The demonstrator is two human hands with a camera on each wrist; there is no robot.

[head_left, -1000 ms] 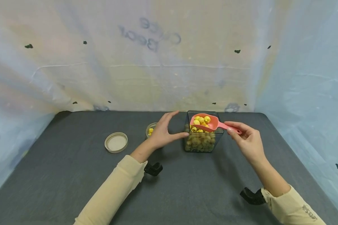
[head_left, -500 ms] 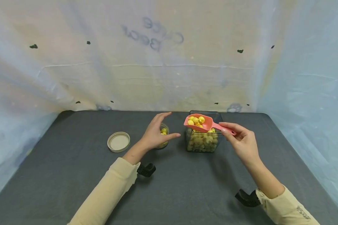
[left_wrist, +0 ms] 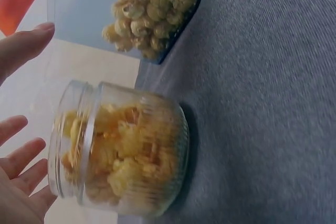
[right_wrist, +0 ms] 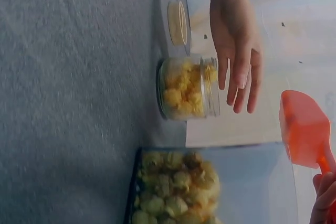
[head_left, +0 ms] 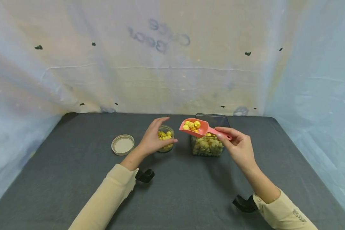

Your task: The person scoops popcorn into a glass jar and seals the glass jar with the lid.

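Observation:
My right hand pinches the handle of a pink scoop between thumb and fingers. Yellow popcorn lies in its bowl, which is held above the left edge of a clear square container. That container is partly filled with popcorn. To its left stands a glass jar with popcorn inside, upright and without its lid. My left hand is beside the jar's mouth, thumb and fingers spread apart with nothing between them. In the head view it covers the jar's left side.
A round cream lid lies on the dark grey table, left of the jar. Behind the table hangs a pale plastic sheet, and another stretches along the right side.
The right hand has carried the loaded scoop leftward from over the container toward the jar. The left hand has drawn back to the left, so more of the jar shows.

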